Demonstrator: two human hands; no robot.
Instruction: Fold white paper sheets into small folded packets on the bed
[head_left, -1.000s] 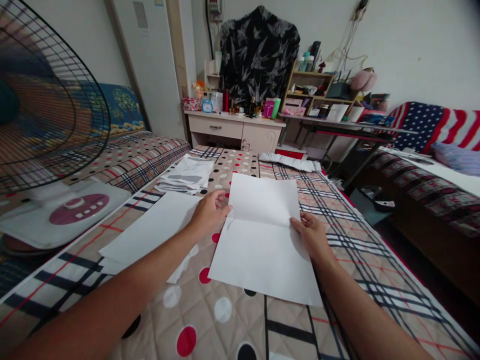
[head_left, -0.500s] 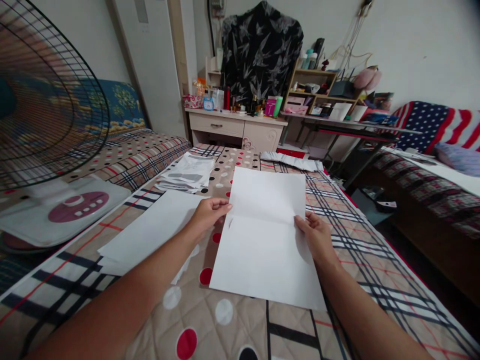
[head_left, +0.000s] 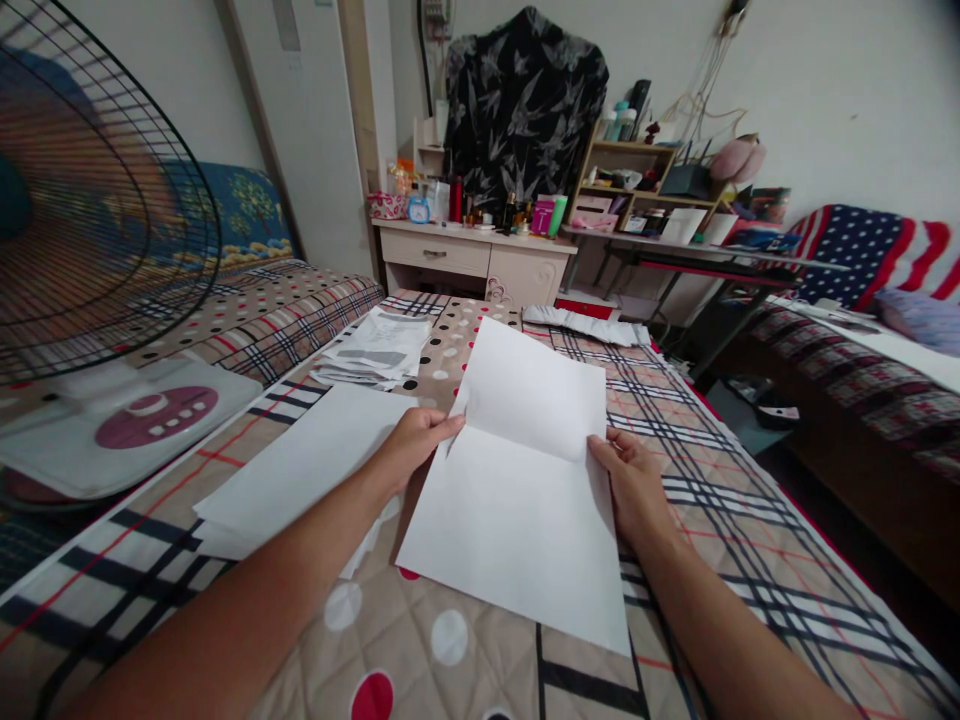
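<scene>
A white sheet of paper [head_left: 517, 480] with a crease across its middle is held a little above the patterned quilt [head_left: 712, 500]. My left hand [head_left: 416, 445] pinches the sheet's left edge at the crease. My right hand [head_left: 634, 480] grips its right edge at the same height, fingers curled round it. The far half of the sheet tilts up and to the left. A second white sheet [head_left: 300, 465] lies flat on the quilt just left of my left forearm.
A stack of printed papers [head_left: 375, 350] lies further back on the quilt, and a white bag [head_left: 585, 323] at its far edge. A large fan [head_left: 90, 200] with a white base [head_left: 120, 420] stands at left. A cluttered dresser [head_left: 472, 255] and desk [head_left: 675, 245] line the far wall.
Both hands have lifted the creased sheet off the quilt and turned it slightly counter-clockwise. Its near edge now sits closer to me.
</scene>
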